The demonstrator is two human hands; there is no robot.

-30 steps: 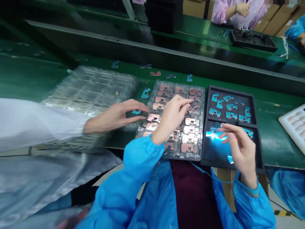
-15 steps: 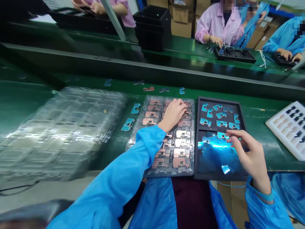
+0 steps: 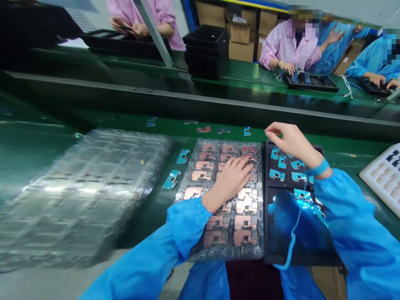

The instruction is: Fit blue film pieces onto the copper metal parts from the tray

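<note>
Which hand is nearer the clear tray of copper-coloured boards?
Left: the left hand is over the clear tray; the right hand is off its far right corner, by the black tray.

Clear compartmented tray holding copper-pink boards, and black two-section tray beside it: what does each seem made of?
Clear compartmented tray: probably moulded plastic, glossy; see-through, with bright glints along its edges.
Black two-section tray: perhaps rigid plastic or dense foam; opaque, matte-looking rim.

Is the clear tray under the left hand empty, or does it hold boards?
Not empty: the clear tray holds copper-coloured boards. Whether it is full I cannot tell; the left hand and sleeve hide part.
</note>
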